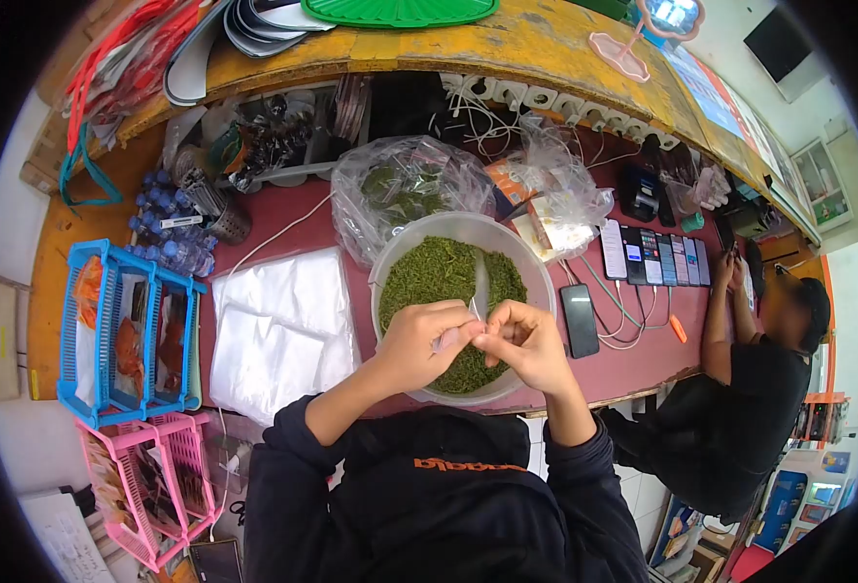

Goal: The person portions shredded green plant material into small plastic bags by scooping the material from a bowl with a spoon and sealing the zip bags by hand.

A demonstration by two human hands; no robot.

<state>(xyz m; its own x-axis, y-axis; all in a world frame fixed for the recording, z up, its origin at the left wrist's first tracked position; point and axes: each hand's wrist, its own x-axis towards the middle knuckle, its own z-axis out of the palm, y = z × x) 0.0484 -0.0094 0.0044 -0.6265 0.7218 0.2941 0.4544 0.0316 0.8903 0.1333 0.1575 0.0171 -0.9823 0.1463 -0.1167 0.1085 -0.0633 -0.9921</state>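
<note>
A large translucent plastic bowl of shredded green leaf stands in front of me on the dark red tabletop. Over its near half, my left hand and my right hand meet fingertip to fingertip, both closed in a pinch. Between them is a small thin whitish piece, paper or plastic; I cannot tell which. A pale, long object lies on the leaf just beyond my fingers, partly hidden by them. Behind the bowl sits a clear plastic bag with more green leaf inside.
Flat clear plastic bags are stacked left of the bowl. A blue basket stands farther left, above a pink basket. Several phones with cables lie right, near a seated person. A yellow shelf overhangs the back.
</note>
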